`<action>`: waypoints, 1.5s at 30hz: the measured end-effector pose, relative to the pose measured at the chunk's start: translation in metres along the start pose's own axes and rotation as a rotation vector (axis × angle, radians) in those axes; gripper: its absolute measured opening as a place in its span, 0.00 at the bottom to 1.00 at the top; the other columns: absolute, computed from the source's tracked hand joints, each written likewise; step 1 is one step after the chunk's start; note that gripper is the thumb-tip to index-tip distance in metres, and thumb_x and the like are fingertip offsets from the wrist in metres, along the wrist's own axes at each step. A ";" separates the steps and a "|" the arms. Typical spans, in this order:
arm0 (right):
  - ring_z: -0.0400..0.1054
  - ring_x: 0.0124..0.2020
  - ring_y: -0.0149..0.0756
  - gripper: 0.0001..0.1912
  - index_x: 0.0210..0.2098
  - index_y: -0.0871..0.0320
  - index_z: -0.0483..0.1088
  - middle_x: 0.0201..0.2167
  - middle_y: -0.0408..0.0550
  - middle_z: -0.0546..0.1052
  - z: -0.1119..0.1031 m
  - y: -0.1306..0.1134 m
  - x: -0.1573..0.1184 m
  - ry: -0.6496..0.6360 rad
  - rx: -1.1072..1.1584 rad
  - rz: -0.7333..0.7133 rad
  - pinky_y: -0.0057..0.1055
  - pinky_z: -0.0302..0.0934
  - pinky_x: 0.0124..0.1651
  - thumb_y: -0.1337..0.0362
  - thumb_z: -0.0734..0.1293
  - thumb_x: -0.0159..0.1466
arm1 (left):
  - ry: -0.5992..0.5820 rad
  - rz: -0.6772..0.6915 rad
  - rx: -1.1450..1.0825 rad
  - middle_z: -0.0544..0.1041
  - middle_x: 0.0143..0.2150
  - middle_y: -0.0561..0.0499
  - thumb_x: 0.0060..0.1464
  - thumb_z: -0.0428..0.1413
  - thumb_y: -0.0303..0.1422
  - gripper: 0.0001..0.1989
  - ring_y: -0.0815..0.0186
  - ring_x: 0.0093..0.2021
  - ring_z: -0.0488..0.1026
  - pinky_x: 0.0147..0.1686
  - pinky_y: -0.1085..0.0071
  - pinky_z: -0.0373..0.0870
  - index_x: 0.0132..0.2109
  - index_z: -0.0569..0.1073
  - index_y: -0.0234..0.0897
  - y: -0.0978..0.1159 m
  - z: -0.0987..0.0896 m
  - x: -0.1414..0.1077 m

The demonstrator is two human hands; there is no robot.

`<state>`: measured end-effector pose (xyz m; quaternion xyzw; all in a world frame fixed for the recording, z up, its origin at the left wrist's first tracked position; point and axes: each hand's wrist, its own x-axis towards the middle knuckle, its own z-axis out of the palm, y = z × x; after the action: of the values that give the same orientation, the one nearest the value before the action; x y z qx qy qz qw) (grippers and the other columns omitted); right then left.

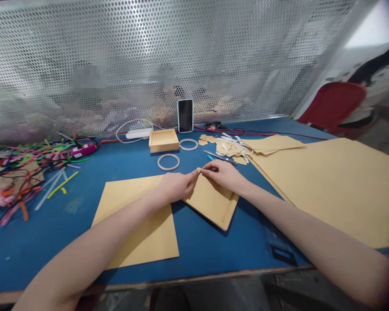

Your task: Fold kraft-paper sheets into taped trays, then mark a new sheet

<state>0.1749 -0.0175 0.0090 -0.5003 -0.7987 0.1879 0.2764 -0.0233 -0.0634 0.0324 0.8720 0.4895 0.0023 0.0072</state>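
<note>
A tan folded paper piece (210, 198) with raised edges lies turned cornerwise on the blue table. At its far corner my left hand (178, 185) presses with closed fingers. My right hand (225, 175) pinches the same corner from the right, its fingertips close to the left ones. Under my left forearm rests a flat tan sheet (152, 237). Beyond my hands are two rolls of tape, a nearer one (168, 162) and a farther one (188, 144). A stack of folded tan trays (164, 141) sits behind them.
Large tan sheets (340, 185) cover the right side. Paper scraps (230, 147) and a metal tool (218, 156) lie beyond my right hand. A phone (185, 115) stands upright at the mesh panel. Colourful strips (29, 168) are heaped at left. A red chair (333, 106) stands at back right.
</note>
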 end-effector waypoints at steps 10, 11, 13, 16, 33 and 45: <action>0.72 0.36 0.39 0.10 0.32 0.57 0.76 0.33 0.49 0.79 -0.001 0.000 -0.002 0.002 0.041 0.015 0.32 0.64 0.38 0.59 0.64 0.61 | 0.013 -0.009 -0.009 0.80 0.38 0.44 0.64 0.44 0.38 0.26 0.56 0.33 0.78 0.31 0.70 0.67 0.67 0.56 0.41 -0.002 0.003 0.001; 0.72 0.36 0.39 0.10 0.32 0.57 0.76 0.33 0.49 0.79 -0.001 0.000 -0.002 0.000 0.040 0.012 0.32 0.64 0.38 0.59 0.64 0.61 | 0.014 -0.013 -0.009 0.80 0.38 0.43 0.64 0.45 0.38 0.27 0.56 0.34 0.78 0.31 0.70 0.67 0.67 0.56 0.38 -0.002 0.003 0.001; 0.72 0.36 0.39 0.10 0.32 0.57 0.76 0.34 0.48 0.79 0.000 0.001 -0.002 0.001 0.038 0.008 0.33 0.64 0.38 0.59 0.64 0.61 | 0.014 -0.014 -0.009 0.80 0.38 0.42 0.63 0.45 0.38 0.27 0.55 0.34 0.78 0.31 0.70 0.67 0.67 0.56 0.36 -0.002 0.003 0.001; 0.72 0.37 0.39 0.11 0.33 0.58 0.76 0.34 0.49 0.79 0.000 0.001 -0.002 0.000 0.042 0.009 0.33 0.64 0.39 0.59 0.65 0.61 | 0.010 0.001 -0.010 0.80 0.38 0.44 0.63 0.45 0.38 0.27 0.56 0.33 0.78 0.30 0.70 0.67 0.67 0.56 0.40 -0.002 0.003 0.001; 0.71 0.39 0.41 0.10 0.35 0.59 0.77 0.35 0.50 0.78 -0.001 -0.003 -0.004 0.001 -0.039 -0.012 0.34 0.63 0.41 0.61 0.64 0.62 | 0.009 0.037 0.034 0.80 0.37 0.47 0.63 0.43 0.35 0.27 0.58 0.32 0.78 0.29 0.71 0.67 0.68 0.54 0.44 -0.002 0.001 0.001; 0.72 0.39 0.43 0.13 0.35 0.59 0.77 0.35 0.52 0.78 -0.002 -0.005 -0.004 -0.017 -0.110 -0.063 0.35 0.64 0.41 0.60 0.63 0.63 | 0.010 0.057 0.067 0.80 0.37 0.47 0.64 0.43 0.35 0.25 0.58 0.32 0.78 0.30 0.70 0.67 0.67 0.56 0.43 0.001 -0.001 0.002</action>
<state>0.1740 -0.0234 0.0124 -0.4876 -0.8256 0.1390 0.2477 -0.0216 -0.0618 0.0335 0.8852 0.4644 -0.0095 -0.0243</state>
